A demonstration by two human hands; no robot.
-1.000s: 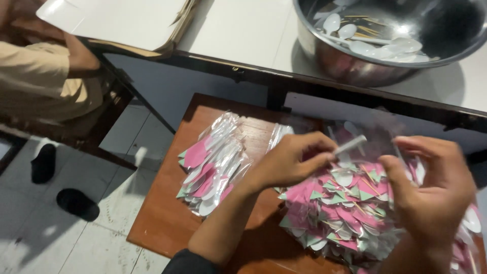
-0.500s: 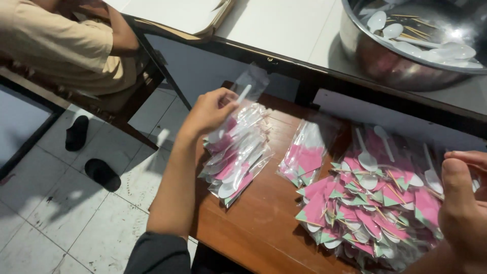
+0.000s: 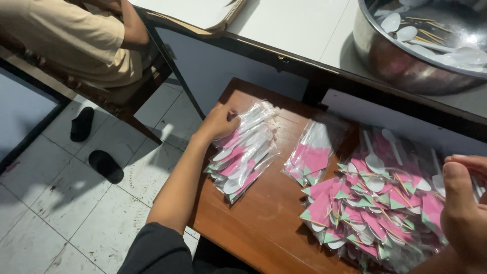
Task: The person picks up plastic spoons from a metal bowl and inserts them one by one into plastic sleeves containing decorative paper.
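The left hand (image 3: 219,122) rested, fingers curled, on the upper end of a stack of clear packets (image 3: 243,148), each holding a white plastic spoon and a pink napkin; whether the fingers pinched a packet or merely pressed on the stack could not be told. The stack lay near the left edge of a small brown wooden table (image 3: 264,218). The right hand (image 3: 464,203) (only partly in view at the frame's right edge) hovered with fingers bent and closed on nothing visible, just above a loose heap of pink napkins and spoons (image 3: 375,208). Between stack and heap sat a smaller bundle of packets (image 3: 310,155). Beyond the table, a large steel bowl (image 3: 401,61) of spoons and sticks stood on a white counter (image 3: 299,25). At upper left, another person in a tan shirt (image 3: 71,40) sat over a pair of black sandals (image 3: 94,144) on the tiled floor.
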